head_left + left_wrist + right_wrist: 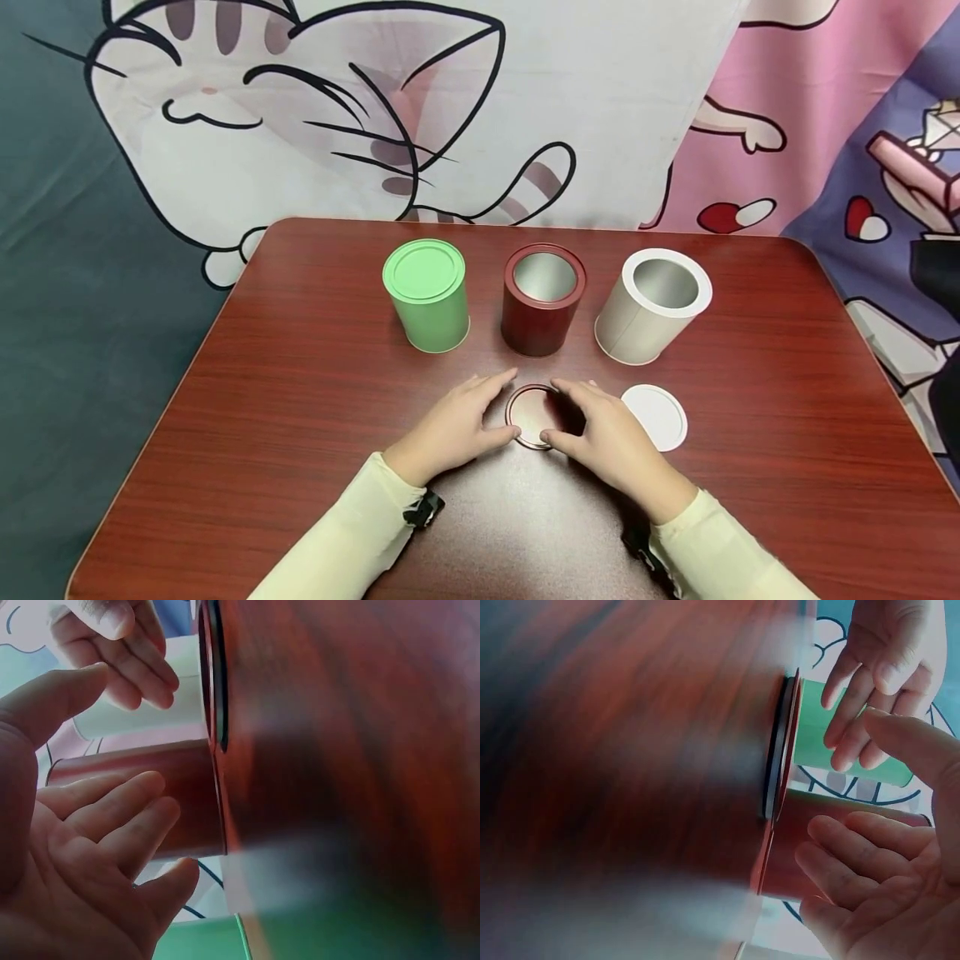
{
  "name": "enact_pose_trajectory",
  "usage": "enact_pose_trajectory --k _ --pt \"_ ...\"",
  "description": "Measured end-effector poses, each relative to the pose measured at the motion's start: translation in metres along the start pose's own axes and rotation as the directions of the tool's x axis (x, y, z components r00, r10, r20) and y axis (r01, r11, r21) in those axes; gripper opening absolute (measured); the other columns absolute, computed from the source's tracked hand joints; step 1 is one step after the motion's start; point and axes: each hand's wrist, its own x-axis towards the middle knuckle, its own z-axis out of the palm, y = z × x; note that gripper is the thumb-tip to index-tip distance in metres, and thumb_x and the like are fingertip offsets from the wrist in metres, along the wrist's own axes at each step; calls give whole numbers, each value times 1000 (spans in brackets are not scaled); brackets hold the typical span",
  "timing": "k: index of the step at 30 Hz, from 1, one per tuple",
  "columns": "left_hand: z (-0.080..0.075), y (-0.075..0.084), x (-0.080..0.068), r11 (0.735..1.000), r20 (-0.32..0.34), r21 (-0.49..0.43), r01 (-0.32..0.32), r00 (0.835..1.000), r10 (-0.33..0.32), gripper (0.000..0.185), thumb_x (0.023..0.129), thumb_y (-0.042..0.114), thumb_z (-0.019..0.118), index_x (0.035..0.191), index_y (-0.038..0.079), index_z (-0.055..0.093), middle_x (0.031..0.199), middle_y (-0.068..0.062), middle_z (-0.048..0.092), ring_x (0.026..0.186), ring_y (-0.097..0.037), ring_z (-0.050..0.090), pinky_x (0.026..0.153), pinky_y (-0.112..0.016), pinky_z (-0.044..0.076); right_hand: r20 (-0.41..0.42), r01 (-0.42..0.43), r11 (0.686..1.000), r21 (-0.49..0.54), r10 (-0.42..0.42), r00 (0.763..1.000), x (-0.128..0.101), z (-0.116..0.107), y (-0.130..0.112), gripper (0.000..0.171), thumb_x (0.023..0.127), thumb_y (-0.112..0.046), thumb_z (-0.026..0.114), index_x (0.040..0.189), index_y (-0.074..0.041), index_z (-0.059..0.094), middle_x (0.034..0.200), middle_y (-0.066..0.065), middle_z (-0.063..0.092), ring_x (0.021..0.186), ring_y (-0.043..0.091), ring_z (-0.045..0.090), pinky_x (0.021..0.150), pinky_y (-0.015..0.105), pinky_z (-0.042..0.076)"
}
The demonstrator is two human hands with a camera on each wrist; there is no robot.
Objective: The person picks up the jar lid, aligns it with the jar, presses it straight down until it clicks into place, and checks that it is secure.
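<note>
A dark red round lid (531, 414) lies flat on the wooden table (300, 400), near the front. My left hand (497, 407) flanks it on the left and my right hand (568, 412) on the right. Thumbs and forefingers reach to its rim, loosely spread. In the left wrist view the left hand (97, 840) is relaxed beside the lid's edge (213, 682). The right hand (870, 892) looks the same in the right wrist view, next to the lid's edge (780, 750). Behind the lid stands the open dark red tin (542, 300).
A green tin (426, 293) with its lid on stands left of the red tin, and an open white tin (652, 305) stands to its right. A white lid (658, 417) lies flat just right of my right hand. Cartoon cat cloth hangs behind the table.
</note>
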Motion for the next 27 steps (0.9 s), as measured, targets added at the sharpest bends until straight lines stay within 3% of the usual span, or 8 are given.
enact_pose_trajectory --k 6,14,21,27 --pt "6 1 2 1000 38 3 -14 999 14 74 87 32 77 148 3 47 145 -10 56 134 -28 51 114 -46 37 38 7 999 -36 -5 999 -3 -3 5 62 76 -23 86 128 1 64 126 14 68 124 45 57 109 55 41" --pt "7 0 3 998 49 17 -61 997 60 71 85 28 79 144 2 51 139 -11 60 130 -24 55 112 -43 39 96 59 995 -75 -52 994 -4 -4 11 64 74 -22 88 128 3 63 124 14 68 121 31 62 112 52 38" --pt "9 -2 5 997 78 26 -76 994 74 68 86 29 79 144 5 51 137 -8 61 126 -21 57 108 -38 44 104 84 991 -104 -73 992 -4 -3 13 64 74 -21 88 128 4 62 125 16 67 121 33 61 110 52 40" --pt "11 -3 7 997 101 50 -61 993 56 71 86 29 79 145 5 49 140 -8 59 131 -22 54 111 -38 41 111 117 983 -140 -101 989 -2 -2 14 62 74 -16 86 127 6 62 124 18 67 121 33 62 110 52 41"
